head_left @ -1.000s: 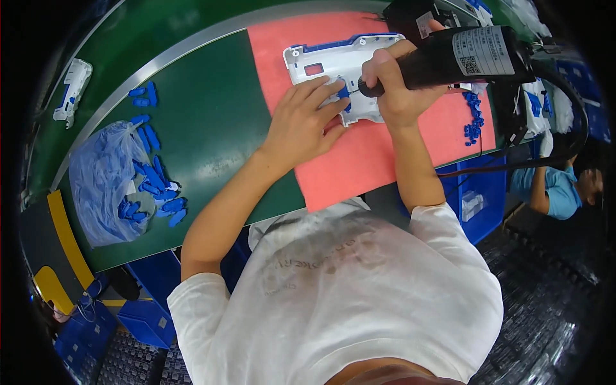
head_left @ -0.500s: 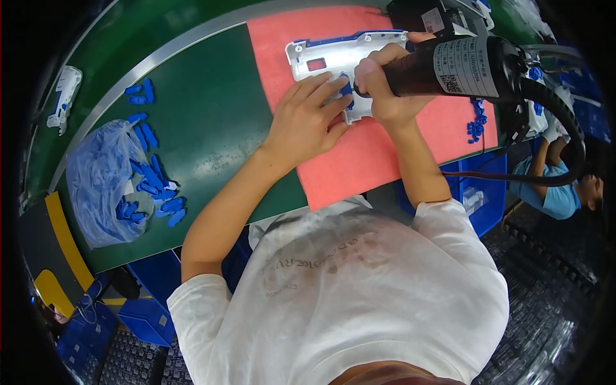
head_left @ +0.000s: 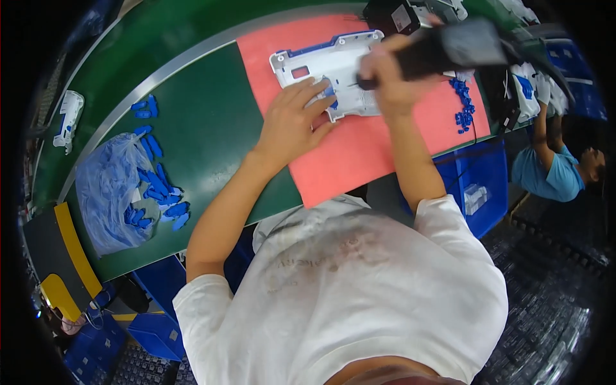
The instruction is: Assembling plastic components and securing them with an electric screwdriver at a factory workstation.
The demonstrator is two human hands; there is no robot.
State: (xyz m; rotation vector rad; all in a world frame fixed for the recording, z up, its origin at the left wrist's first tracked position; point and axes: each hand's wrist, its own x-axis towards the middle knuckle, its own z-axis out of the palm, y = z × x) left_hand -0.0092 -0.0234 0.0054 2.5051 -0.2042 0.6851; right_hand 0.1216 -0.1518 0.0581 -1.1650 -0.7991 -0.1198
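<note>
A white plastic housing (head_left: 346,67) with a blue edge strip lies hollow side up on a salmon-pink mat (head_left: 321,173). My left hand (head_left: 289,122) reaches over its near left part, fingers spread and fingertips resting on a small blue plastic part (head_left: 330,95) inside it. My right hand (head_left: 390,80) is closed round a black electric screwdriver (head_left: 443,52), blurred by motion. The tool lies nearly level, its thin tip pointing left above the housing and apart from the blue part. My right fingers are partly smeared.
On the green table (head_left: 212,128) at left sits a clear plastic bag (head_left: 109,192) with several blue parts (head_left: 157,186) spilling out. Small blue pieces (head_left: 463,109) lie on the mat's right. Another white housing (head_left: 68,122) stands far left. A co-worker (head_left: 545,170) in light blue is at right.
The screwdriver and my right hand have pulled back from the blue part, and the tool now moves fast. My left hand stays on the blue part. The whole view has shifted slightly.
</note>
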